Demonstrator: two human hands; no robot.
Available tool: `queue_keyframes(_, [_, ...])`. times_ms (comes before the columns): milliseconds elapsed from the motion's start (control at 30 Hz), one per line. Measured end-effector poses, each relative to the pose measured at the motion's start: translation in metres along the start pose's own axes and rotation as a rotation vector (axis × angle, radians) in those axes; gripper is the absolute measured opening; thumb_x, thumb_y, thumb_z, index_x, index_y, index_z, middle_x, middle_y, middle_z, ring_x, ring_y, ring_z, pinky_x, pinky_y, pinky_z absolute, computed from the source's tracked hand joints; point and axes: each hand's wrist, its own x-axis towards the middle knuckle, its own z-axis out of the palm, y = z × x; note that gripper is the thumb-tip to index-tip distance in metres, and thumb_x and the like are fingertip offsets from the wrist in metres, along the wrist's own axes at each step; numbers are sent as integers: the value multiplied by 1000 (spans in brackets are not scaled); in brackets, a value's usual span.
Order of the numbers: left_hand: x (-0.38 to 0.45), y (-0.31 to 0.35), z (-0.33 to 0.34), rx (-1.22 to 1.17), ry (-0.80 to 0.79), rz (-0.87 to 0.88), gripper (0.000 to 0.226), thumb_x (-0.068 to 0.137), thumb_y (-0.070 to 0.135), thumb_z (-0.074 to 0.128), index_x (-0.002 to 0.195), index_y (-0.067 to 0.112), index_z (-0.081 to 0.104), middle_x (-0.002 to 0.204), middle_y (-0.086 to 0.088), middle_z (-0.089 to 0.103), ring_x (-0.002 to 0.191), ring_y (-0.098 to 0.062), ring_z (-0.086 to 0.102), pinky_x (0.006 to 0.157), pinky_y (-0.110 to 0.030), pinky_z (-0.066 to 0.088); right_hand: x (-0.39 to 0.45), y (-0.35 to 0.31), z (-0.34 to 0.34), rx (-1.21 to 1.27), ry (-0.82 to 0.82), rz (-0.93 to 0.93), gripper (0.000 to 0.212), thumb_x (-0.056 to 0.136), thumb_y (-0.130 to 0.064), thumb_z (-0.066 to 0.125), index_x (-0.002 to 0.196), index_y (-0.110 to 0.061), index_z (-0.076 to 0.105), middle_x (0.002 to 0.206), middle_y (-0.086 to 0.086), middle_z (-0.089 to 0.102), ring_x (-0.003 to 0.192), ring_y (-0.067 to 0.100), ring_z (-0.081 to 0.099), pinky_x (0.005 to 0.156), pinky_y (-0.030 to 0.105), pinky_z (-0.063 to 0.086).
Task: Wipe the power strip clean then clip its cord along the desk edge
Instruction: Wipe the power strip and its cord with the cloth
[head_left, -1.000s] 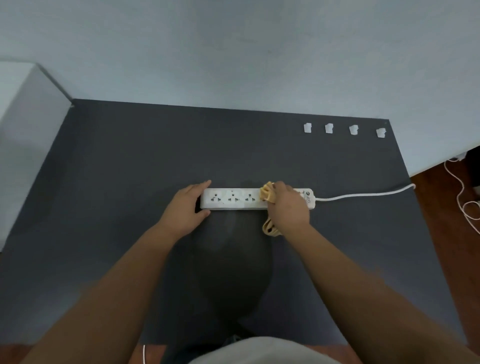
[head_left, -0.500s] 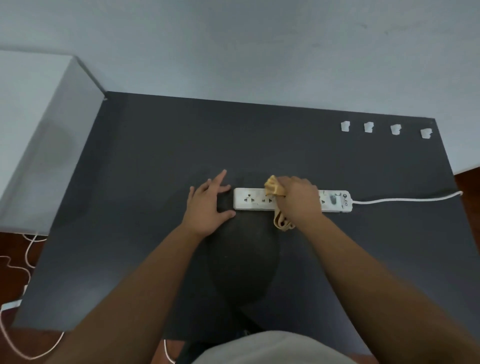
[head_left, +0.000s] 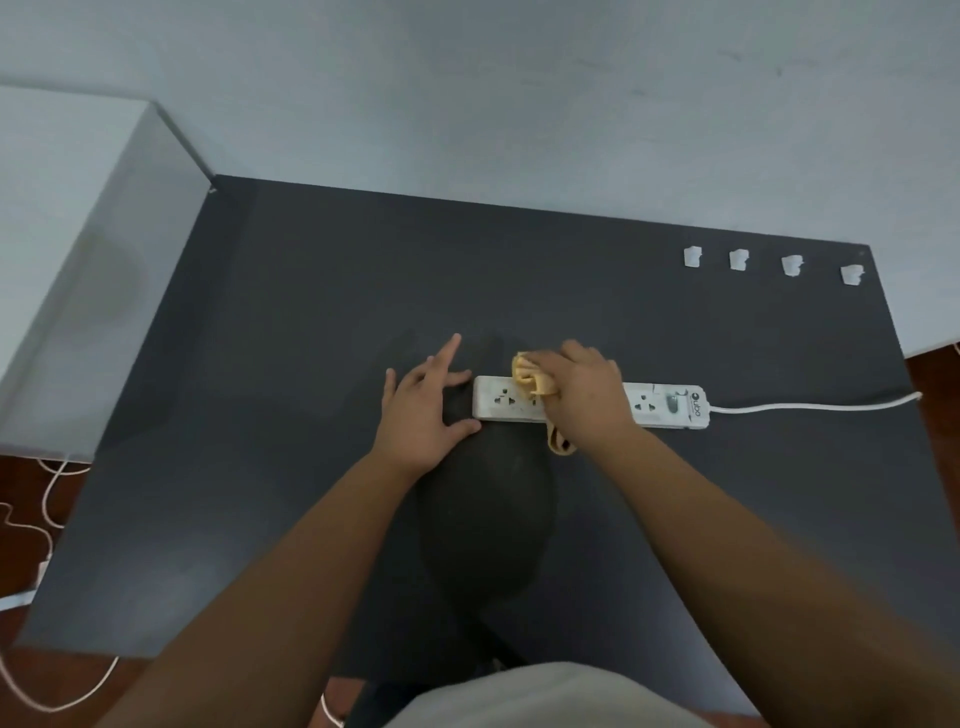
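- The bare left hand (head_left: 423, 410) is lying palm-down with its fingers spread wide, the forefinger pointing forward and the thumb reaching right.
- The bare right hand (head_left: 584, 397) is curling knuckles-up, its fingers bunching a crumpled yellow cloth (head_left: 530, 382).
- Both bare forearms are stretching forward, converging toward the middle.

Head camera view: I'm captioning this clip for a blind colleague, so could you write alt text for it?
A person's right hand presses a yellow cloth onto a white power strip on a dark desk, while the left hand rests open at the strip's left end. The white cord trails right, off the desk edge; four white clips sit near the far right corner.
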Motion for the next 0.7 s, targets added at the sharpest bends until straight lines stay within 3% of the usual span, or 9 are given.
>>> queue_keyframes(100, [0,5,1,16,3,29,105,75,39,75,149,41,0,132,22,57,142,-14,28,119,-53,2,-9,-17,10,-75,-185,-136,55,83,-15,55,134,-32,48,111,6,53,105,30,51,85,38,36])
queue_keyframes(200, [-1,8,1,53,5,45,97,79,38,71,149,40,4,133,20,57,143,-14,26,119,-53,4,-23,-13,9,-35,-290,-309,49,82,-17,54,128,-33,53,105,3,55,101,24,52,83,38,36])
queue_keyframes(267, [-2,11,1,78,3,52,96,79,37,71,149,40,5,135,19,56,144,-15,25,119,-53,4,-26,6,6,43,-152,-241,47,77,-15,57,122,-30,60,98,5,59,95,28,57,80,38,41])
queue_keyframes(333, [-3,14,2,102,-12,46,96,79,34,72,149,39,6,137,18,54,144,-16,24,119,-52,4,-26,24,7,61,13,-40,51,73,-9,62,122,-25,61,95,9,59,88,34,58,77,41,46])
queue_keyframes(400, [-3,16,3,129,-13,42,94,80,33,71,149,39,8,138,18,53,145,-17,24,119,-53,5,-31,23,9,14,1,40,55,75,-7,61,127,-24,57,100,11,58,91,36,57,79,41,45])
queue_keyframes(500, [-3,18,5,160,9,38,87,81,32,70,149,37,15,137,16,55,144,-19,26,119,-53,6,-41,5,15,19,-150,-177,56,78,-9,58,132,-25,52,107,11,58,95,34,56,83,39,43])
queue_keyframes(567, [-3,19,6,201,4,34,83,82,32,68,148,36,18,138,14,54,144,-20,26,119,-52,6,-44,7,12,23,-128,-253,52,77,-10,59,128,-24,56,101,9,61,92,33,57,81,39,42])
queue_keyframes(667, [-3,22,8,258,9,36,77,82,35,67,146,37,24,143,5,49,144,-21,26,119,-51,7,-39,39,8,106,117,46,49,73,-5,59,120,-19,63,88,12,63,82,37,58,71,38,44])
queue_keyframes(700, [-3,25,9,263,8,47,75,81,36,68,145,36,27,144,4,47,144,-21,25,119,-51,7,-39,44,7,95,133,121,49,74,-5,58,121,-19,62,90,12,63,84,36,58,72,37,45])
